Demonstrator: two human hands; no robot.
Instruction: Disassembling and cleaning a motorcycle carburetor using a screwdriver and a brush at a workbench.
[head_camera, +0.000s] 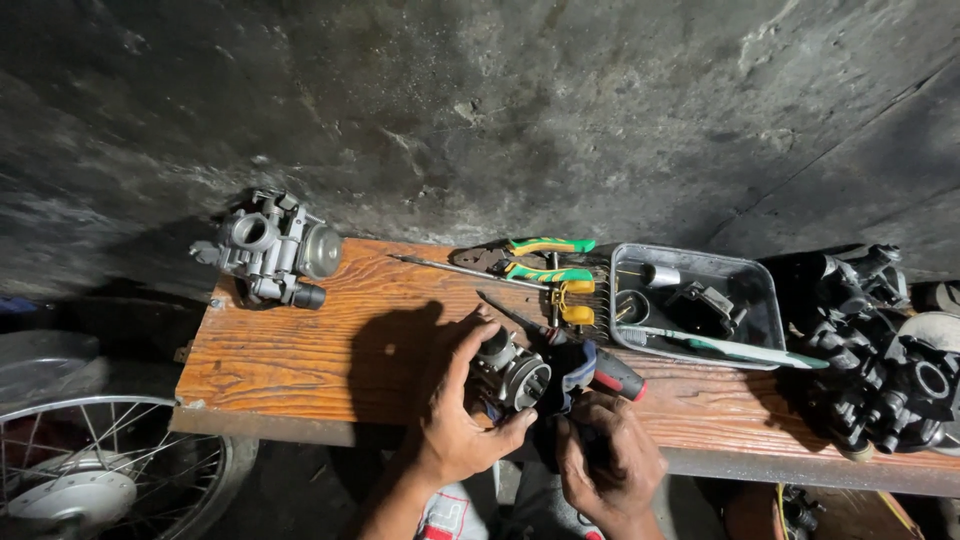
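Observation:
My left hand (463, 420) grips a small metal carburetor (510, 373) at the front edge of a wooden bench (300, 350). My right hand (607, 462) is closed just right of it, below the bench edge, on something dark that I cannot make out. A screwdriver with a red and black handle (605, 368) lies on the bench right behind that hand, its shaft pointing back left.
A second carburetor (272, 248) sits at the bench's back left corner. Green-handled pliers (535, 258), a long rod (460, 268) and a yellow tool (575, 300) lie mid-bench. A metal tray (765, 295) holds small parts. Dark engine parts (880, 350) crowd the right end. A spoked wheel (90, 460) stands lower left.

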